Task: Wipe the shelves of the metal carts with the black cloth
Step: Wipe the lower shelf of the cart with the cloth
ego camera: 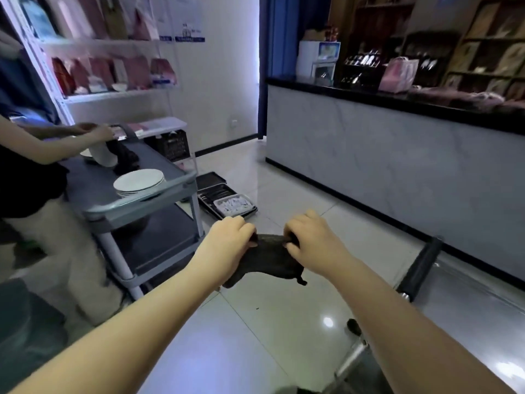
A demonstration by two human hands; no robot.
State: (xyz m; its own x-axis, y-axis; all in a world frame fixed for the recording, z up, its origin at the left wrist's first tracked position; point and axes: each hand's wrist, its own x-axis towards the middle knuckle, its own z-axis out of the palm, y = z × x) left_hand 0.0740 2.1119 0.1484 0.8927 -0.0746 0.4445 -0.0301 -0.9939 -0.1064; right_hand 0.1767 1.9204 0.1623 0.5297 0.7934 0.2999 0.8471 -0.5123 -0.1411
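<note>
Black cloth is stretched between the left hand and right hand, each gripping a top corner, above the floor. This is likely a spreading step. Next it must be laid flat on a shelf of the metal cart at right.

This looks like the front room of a shop or eatery: a long serving surface with a black top and marbled front runs down the right, backed by dark wooden cubbyholes full of goods. White wall shelves on the left hold pink and red packaged bags. A grey service cart carries stacked white plates, with trays lying on the glossy tiled floor.
</note>
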